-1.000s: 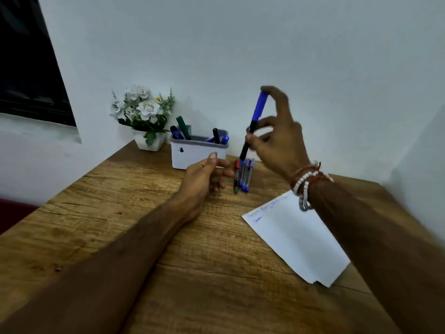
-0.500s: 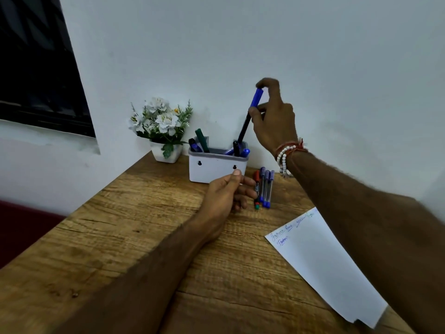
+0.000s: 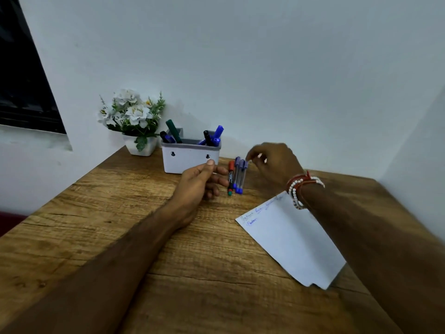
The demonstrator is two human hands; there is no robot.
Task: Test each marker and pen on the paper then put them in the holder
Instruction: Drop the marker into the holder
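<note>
Pens (image 3: 237, 175) are seen side by side on the tabletop (image 3: 168, 237), long axes near to far, far caps just left of the right hand's (image 3: 274, 165) curled fingers (image 3: 250, 156), any hold lost in blur, the left hand (image 3: 197, 184) loosely curled, empty, at their left.

Both arms in frame. Left forearm (image 3: 134, 239) bare, fine hair along its upper edge. Right wrist (image 3: 311, 192) carries a stack of bands: white bead bracelet (image 3: 293, 196) wound round in several loops (count not clear), a red thread (image 3: 308, 174), and a reddish-brown cord (image 3: 295, 179) lying against it. Thumbnail on left grip (image 3: 199, 182) short and pale.
</note>
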